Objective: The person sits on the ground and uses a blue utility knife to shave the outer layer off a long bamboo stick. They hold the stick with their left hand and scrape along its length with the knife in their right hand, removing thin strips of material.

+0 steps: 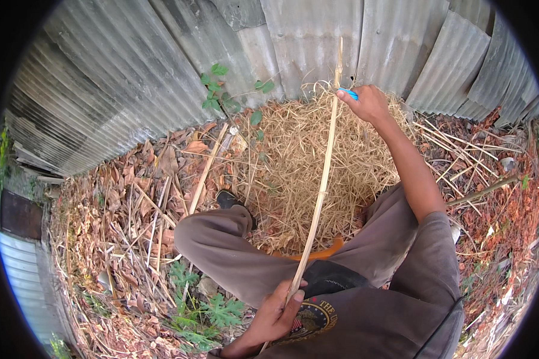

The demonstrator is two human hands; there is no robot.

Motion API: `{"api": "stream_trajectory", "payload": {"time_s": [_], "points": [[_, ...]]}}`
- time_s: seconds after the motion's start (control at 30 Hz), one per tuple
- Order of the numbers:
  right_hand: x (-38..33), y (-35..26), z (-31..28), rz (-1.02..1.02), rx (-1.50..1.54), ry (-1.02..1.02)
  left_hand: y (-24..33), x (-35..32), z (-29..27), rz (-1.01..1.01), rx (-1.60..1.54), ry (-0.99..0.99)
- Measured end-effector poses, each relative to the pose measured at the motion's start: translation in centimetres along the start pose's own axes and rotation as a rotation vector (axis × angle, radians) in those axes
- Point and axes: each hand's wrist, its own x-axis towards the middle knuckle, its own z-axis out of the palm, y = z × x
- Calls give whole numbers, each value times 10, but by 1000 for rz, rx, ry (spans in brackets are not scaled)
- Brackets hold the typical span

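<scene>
Shaving bamboo strip (320,200) likely goes best with strokes light, even, thumb clear of edge. Left hand (274,315), 6 o'clock: grip clamped round strip's near part. Right hand (370,103), 1 o'clock: grip clamped on blue-handled tool (348,94), blade hidden. Strip spans 6 to 1 o'clock, above straw-coloured shavings (365,155): long, slim, pale, slightly bowed, node near far end.

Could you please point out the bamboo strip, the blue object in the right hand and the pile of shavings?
Bamboo strip (324,185), head view: middle of its length.
Blue object (350,94), head view: its exposed blue part.
Pile of shavings (363,149), head view: its upper surface.
</scene>
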Motion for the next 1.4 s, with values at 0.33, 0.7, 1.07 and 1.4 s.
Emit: {"api": "stream_trajectory", "payload": {"time_s": [0.33, 0.7, 1.07, 1.4], "points": [[13, 64, 5, 115, -371, -29, -29, -8, -3, 29, 666, 115], [-41, -47, -11, -55, 75, -309, -54, 31, -16, -91, -83, 257], [-51, -81, 12, -405, 70, -87, -18, 34, -12, -8, -344, 195], [-10, -47, -6, 26, 36, -202, -23, 12, -2, -112, -380, 167]]}}
